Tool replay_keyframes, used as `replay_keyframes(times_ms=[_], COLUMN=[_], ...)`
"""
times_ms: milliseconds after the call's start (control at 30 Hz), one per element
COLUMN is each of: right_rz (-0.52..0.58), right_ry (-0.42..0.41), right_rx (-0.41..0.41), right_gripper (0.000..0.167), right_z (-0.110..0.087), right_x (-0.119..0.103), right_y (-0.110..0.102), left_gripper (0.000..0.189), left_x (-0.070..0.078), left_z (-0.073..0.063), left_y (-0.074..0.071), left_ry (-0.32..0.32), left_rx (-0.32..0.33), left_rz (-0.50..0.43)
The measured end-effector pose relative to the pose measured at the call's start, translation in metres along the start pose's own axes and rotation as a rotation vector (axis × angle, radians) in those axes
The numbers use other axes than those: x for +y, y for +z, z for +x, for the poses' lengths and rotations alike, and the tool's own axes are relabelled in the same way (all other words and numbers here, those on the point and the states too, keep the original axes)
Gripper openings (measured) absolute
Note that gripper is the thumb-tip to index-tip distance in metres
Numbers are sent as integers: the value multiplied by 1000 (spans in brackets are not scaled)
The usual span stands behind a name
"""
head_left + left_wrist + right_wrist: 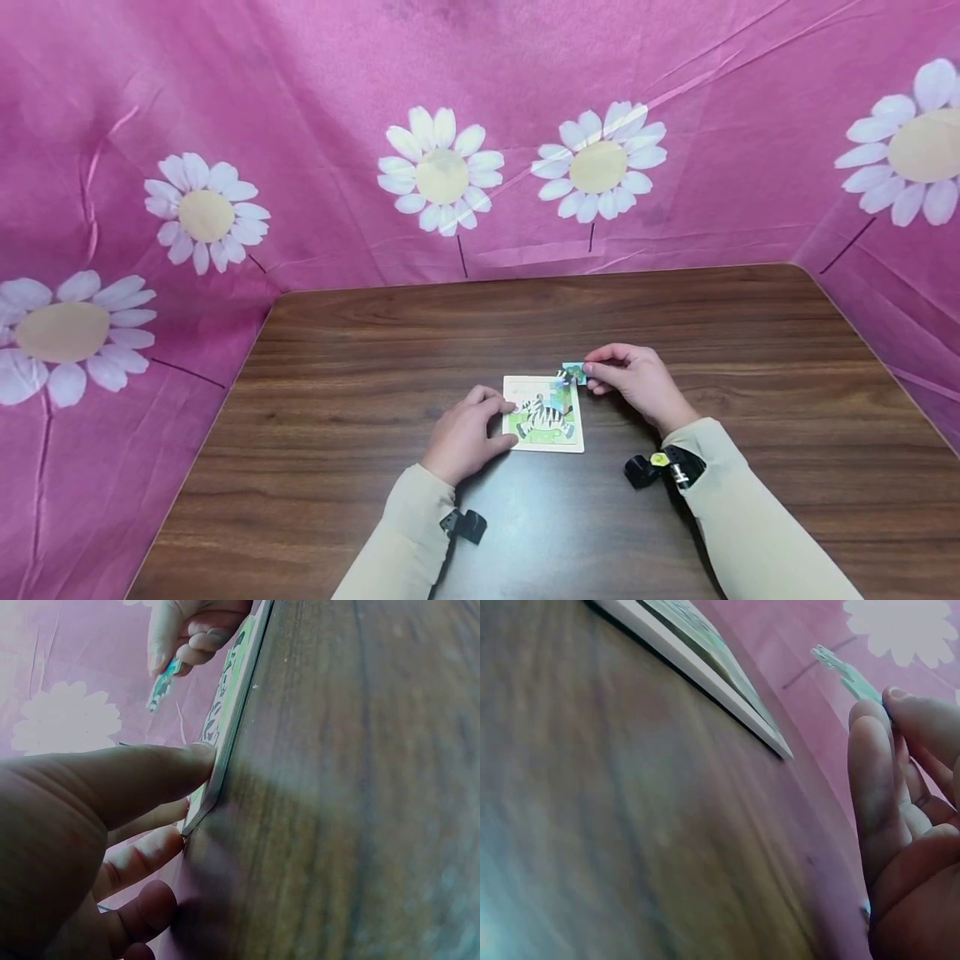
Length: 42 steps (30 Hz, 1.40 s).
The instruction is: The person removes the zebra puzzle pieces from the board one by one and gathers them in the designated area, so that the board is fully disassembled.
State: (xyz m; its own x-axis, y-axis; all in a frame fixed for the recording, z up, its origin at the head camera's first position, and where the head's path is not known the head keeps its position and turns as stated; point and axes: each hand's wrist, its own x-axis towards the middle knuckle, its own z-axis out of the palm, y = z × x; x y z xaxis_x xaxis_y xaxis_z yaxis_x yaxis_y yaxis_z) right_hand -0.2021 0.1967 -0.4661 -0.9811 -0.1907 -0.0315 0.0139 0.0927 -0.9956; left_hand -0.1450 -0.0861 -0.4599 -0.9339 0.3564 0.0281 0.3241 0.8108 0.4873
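Note:
A square puzzle board with a zebra picture and a pale frame lies on the table. My left hand rests at its left side, thumb on the near part of the frame and other fingertips touching the left edge. Between thumb and fingers, my right hand pinches a small green-blue puzzle piece with a black-and-white striped part. The piece is above the board's far right corner, and in the right wrist view the piece is raised clear of the board.
The brown wood-grain table extends around the board. A pink cloth with large white flowers hangs behind and beside it. Each sleeved wrist wears a small black camera, the left camera and right camera both above the tabletop.

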Motion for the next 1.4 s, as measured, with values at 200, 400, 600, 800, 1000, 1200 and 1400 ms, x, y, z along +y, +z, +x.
replay_keyframes(times_ms=[200,400,600,800,1000,1200,1400], right_rz=[-71,-163,-236,-313,-353,-392,-443], right_ry=[12,52,87,100,97,104,106], right_rx=[57,92,123,165,179,156,167], right_gripper=[27,30,36,37,37,39,39], right_z=[0,-2,-6,-9,-12,-13,-14], right_x=[-1,0,2,4,5,5,6], right_y=[-21,-44,-70,-93,-105,-108,-113], left_gripper=[41,41,40,40,40,40,40], left_x=[0,-1,-2,-2,-1,0,-1], left_z=[1,-2,-5,-4,-5,-6,-3], left_y=[-1,0,2,2,3,2,2], left_ry=[-8,-24,-28,-22,-5,-12,-10], left_rx=[0,-1,-2,4,3,6,3], left_rz=[-10,-13,-28,-25,-23,-34,-30])
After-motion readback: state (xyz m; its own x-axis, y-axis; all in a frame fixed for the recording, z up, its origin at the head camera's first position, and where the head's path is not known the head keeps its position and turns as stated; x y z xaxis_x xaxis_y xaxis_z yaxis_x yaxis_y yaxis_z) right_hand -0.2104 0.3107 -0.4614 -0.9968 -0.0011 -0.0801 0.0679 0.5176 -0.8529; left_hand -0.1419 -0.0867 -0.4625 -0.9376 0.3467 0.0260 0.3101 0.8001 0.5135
